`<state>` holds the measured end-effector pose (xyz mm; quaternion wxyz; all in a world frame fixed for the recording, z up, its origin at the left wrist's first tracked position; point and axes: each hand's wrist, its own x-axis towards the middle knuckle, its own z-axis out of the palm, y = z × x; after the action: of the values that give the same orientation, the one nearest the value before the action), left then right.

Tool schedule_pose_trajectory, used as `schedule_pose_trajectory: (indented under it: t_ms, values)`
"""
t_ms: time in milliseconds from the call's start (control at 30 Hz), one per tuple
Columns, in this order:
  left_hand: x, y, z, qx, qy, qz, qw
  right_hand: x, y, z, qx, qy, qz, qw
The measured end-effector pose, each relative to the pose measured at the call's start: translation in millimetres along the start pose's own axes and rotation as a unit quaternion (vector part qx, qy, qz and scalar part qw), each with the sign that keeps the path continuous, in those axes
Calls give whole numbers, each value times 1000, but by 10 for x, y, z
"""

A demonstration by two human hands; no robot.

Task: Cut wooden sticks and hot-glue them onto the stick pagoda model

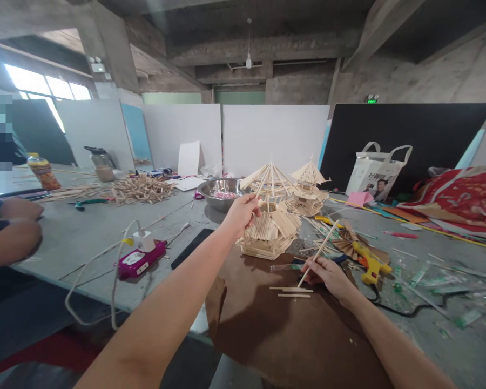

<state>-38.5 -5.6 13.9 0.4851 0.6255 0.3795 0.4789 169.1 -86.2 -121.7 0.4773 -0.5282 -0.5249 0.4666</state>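
My left hand [246, 214] is closed in a pinch at the lower end of a roof stick on a model pavilion [269, 237] built of thin wooden sticks. The pavilion's upper roof is an open frame of sticks meeting at a peak, while its lower roof is covered. In my right hand [322, 270] a long wooden stick [322, 248] leans at a slant, its lower end near several short sticks [295, 290] lying on a brown board [283, 329]. A second, smaller pavilion [308, 189] stands behind the first.
A yellow glue gun [370, 265] with a black cord lies right, near scattered clear plastic wrappers [449, 286]. A steel bowl [218, 197], stick pile [141, 188], dark phone [192, 248] and purple power strip [141, 259] are left. Another person's arm [12, 232] rests at far left.
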Motion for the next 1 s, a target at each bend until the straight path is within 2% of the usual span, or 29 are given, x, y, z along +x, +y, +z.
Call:
schedule_pose_trajectory:
  t_ms: [567, 1000]
  values:
    - [-9, -5, 2, 38, 10, 2, 999, -7, 1, 4, 5, -3, -2, 1000]
    - [-9, -15, 7, 27, 9, 2, 1000, -13, -25, 13, 8, -1, -2, 1000]
